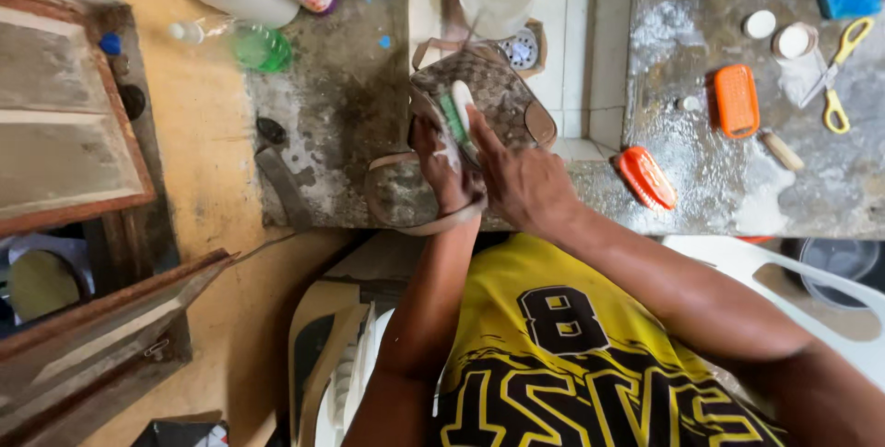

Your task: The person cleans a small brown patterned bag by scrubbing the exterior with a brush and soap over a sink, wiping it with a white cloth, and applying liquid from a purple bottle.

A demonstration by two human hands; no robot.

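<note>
While both hands' fingers grip brush (455, 113) and bag (493, 97), orange brushes (646, 178) lie nearby.

Even daylight, fairly bright. Wet glare on the worktop (701, 161) at right. Soft shadows. Wide-angle bending at edges; mild softness throughout.

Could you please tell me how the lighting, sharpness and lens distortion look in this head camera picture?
Head view: soft even daylight, pale glare on the wet counter; wide-lens bending at the edges; the right hand and brush slightly motion-blurred, the orange brushes sharp.
</note>
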